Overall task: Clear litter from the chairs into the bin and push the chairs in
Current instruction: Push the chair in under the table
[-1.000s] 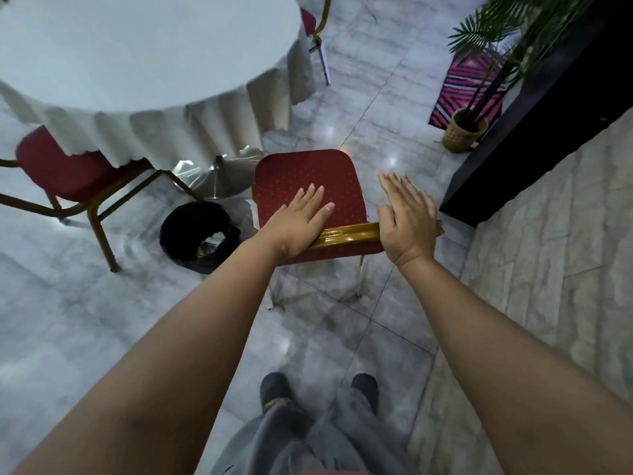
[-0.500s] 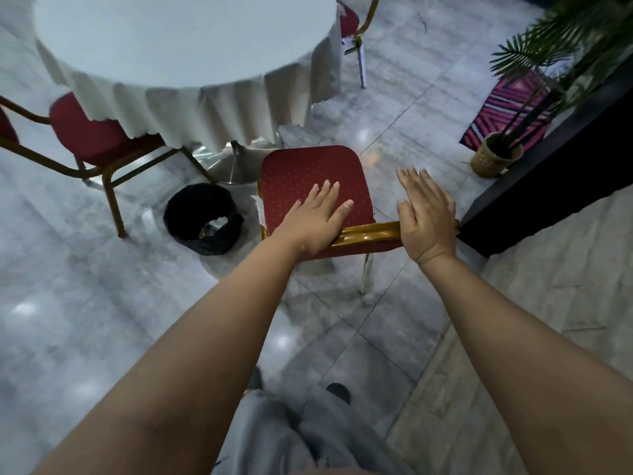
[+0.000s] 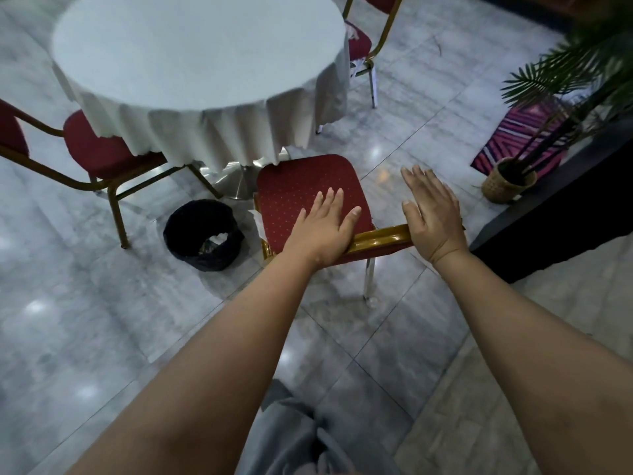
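Red chair [image 3: 308, 190], seat edge just under table [image 3: 195, 63]; left hand [image 3: 322, 231] and right hand [image 3: 433, 214] flat, fingers straight, on backrest. Step: pushing in. Next: straight shove further under, clear of bin [image 3: 202, 234].

No readable txt or labels anywhere (none on chairs).

Glossy gold chair rail [image 3: 380, 238] (probably metal); cloth seat [image 3: 301, 190].
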A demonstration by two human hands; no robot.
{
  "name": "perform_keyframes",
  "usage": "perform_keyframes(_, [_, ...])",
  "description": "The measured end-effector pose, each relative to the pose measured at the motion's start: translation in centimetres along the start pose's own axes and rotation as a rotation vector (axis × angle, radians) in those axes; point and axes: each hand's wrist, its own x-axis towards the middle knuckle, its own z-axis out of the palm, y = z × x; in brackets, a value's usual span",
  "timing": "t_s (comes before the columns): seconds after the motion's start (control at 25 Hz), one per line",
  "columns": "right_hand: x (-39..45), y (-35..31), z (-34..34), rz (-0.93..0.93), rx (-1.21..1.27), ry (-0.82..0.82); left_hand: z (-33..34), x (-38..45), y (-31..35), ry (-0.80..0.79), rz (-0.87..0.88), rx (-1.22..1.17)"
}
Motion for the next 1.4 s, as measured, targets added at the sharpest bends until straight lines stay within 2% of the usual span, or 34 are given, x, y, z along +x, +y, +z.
perform_keyframes(0.36, [3.1,2.9,-0.6,-0.071,0.03,-0.025,0.1,2.6,2.0,-0.02,-0.073,-0.052])
perform_keyframes(0.68, [7.0,6.3,-1.3,-0.227,0.07,-0.068,0.9,4.4,5.2,0.042,-0.184,-0.086])
perform_keyframes(0.96, [9.9,8.7,-1.7,-0.29,0.106,-0.089,1.6,6.5,7.2,0.092,-0.244,-0.089])
perform_keyframes(1.04, [10.7,9.1,-1.8,-0.292,0.095,-0.103,2.0,7.0,7.6,0.155,-0.256,-0.075])
perform_keyframes(1.24, [11.5,8.9,-1.5,-0.305,0.015,-0.134,3.7,7.1,7.7,0.594,-0.286,0.082])
perform_keyframes(1.4, [12.9,8.8,-1.1,-0.327,0.016,-0.123,3.0,8.4,7.1,0.608,-0.298,0.096])
